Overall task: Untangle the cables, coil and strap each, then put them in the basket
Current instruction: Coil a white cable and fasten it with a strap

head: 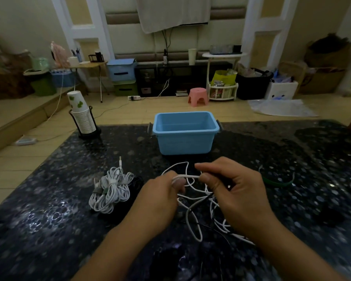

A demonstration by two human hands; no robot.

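A: Status, starting nearest us?

B: Closest to us a loose tangle of cables (203,216) lies on the worktop (49,220), mostly white with at least one black lead running through it. We're holding one white cable (188,176) stretched between both hands. Left hand (160,201) has fingers curled round it, thumb on top. Right hand (233,191) pinches the other end of that short span between thumb and fingers. Both hands sit above the tangle.

A: So still untangling?

B: Looks like it. We judge we're pulling this white one free, not coiling it yet.

A: Anything finished?

B: Just left of the hands there's a bundle of white cables (109,193), coiled, with what look like grey-green straps round them. Something dark lies beside and under it, can't tell if that's a strapped black cable. One white plug (120,160) sticks out past the bundle.

A: Straps left?

B: A green strap (276,181) lies to the right of the right hand, on the worktop. Can't count more.

A: Basket?

B: Blue basket (185,132) stands further back, centre, beyond the hands. We see nothing in it from here, though its floor is partly hidden by the front wall.

A: So progress?

B: Our guess: part coiled and strapped, none binned. Left: free the rest of the tangle, coil, strap, move everything to the basket.

A: Else?

B: A stack of paper cups (81,116) in a holder, far left corner.
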